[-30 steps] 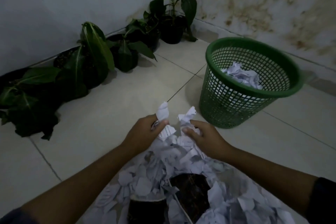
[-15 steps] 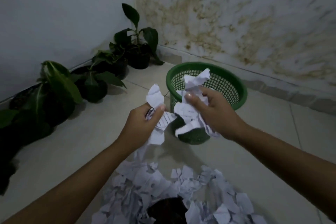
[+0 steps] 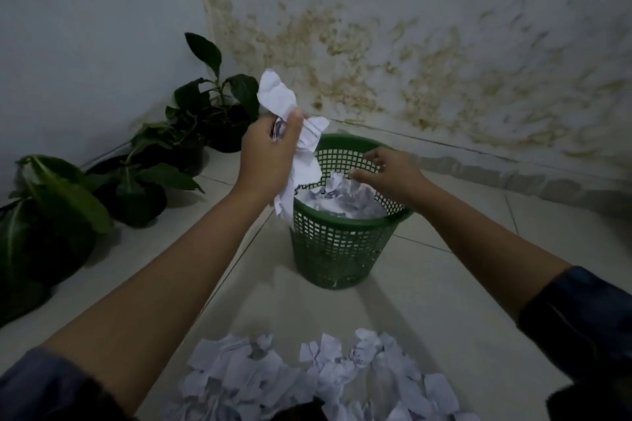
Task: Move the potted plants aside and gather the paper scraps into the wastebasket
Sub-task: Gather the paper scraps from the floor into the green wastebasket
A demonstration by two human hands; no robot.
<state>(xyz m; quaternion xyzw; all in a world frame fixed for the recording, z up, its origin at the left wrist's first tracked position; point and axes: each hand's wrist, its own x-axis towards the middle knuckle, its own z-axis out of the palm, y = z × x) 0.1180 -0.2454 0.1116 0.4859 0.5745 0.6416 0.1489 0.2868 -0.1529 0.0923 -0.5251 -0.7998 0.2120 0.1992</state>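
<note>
A green mesh wastebasket (image 3: 338, 249) stands on the tiled floor with crumpled white paper (image 3: 342, 200) inside. My left hand (image 3: 270, 154) grips a bunch of white paper scraps (image 3: 301, 143) at the basket's left rim. Over the basket's opening my right hand (image 3: 390, 174) hovers with its fingers spread and nothing in it. A heap of torn paper scraps (image 3: 307, 379) lies on the floor near me. Several potted plants (image 3: 143, 178) stand in a row along the left wall.
A stained wall (image 3: 444, 61) rises just behind the basket, meeting the left wall in the corner by the farthest plant (image 3: 219, 106). Bare floor tiles (image 3: 461, 267) lie to the right of the basket.
Both hands have lifted from the heap to the basket. My right hand has let go of its scraps, which now lie in the basket. My left hand still holds its bunch.
</note>
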